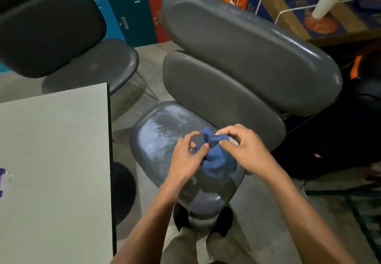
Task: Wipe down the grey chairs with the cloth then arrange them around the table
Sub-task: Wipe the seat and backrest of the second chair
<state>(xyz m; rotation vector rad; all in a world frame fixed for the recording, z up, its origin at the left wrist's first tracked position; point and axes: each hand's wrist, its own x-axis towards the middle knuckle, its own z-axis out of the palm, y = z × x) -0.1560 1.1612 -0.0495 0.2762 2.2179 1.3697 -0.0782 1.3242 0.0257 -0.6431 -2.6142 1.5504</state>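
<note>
A white bench [53,160] fills the lower left, its dark edge running down toward the person's legs. Just right of it stand 2 stacked grey chairs [237,61], their long padded backrests one above the other and tilted away, the upper one glossy and the lower one duller. The seat [165,135] below them is streaked with pale dust on its left half. A 3rd grey chair [61,43] sits behind the bench at upper left, darker, its round seat on thin metal legs. At upper right a cardboard box [305,16] tied with white string carries a white paper cup [325,1], tilted. Over the seat, both hands work a bunched blue cloth [216,160]. The left hand [185,158] has its fingers curled and its thumb pressed into the cloth's left side. The right hand [245,148] pinches the cloth's upper fold between thumb and curled fingers. The cloth's lower bulk hangs just above or against the seat; which, I cannot tell.
</note>
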